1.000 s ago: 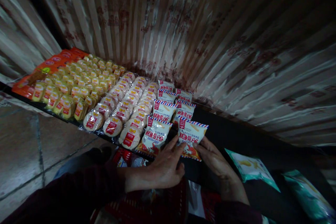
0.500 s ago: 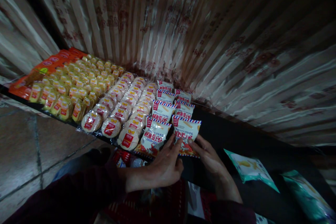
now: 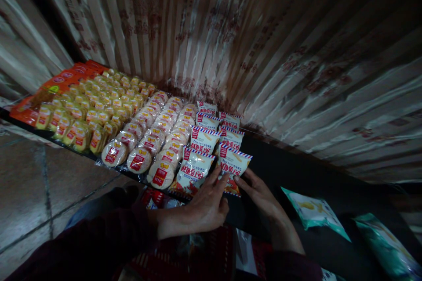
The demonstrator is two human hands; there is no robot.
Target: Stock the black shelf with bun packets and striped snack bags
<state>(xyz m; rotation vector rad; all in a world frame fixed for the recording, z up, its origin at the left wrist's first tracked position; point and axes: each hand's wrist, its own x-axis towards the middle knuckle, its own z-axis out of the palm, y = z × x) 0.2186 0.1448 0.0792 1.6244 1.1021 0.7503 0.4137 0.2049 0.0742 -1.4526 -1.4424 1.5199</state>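
Observation:
A white snack bag with a red-and-blue striped edge [image 3: 232, 164] stands at the front of the right-hand column, held between both hands. My left hand [image 3: 207, 202] presses its fingers on the bag's lower left side. On its lower right side are the fingers of my right hand [image 3: 260, 193]. Just left of it stands a matching bag [image 3: 194, 171], close to my left fingertips. More such bags [image 3: 204, 139] line up behind in two columns. Rows of round wrapped crackers [image 3: 140, 159] lie to their left.
Small yellow packets [image 3: 81, 134] and orange bags [image 3: 62, 81] fill the left of the black table [image 3: 280, 162]. Two green bags [image 3: 318, 208] lie at the right. A pleated curtain [image 3: 198, 30] hangs behind; red packages show below the table edge.
The front right bag has turned and tilted slightly between my hands, its lower right corner shifting left. My right fingers have moved a little left with it.

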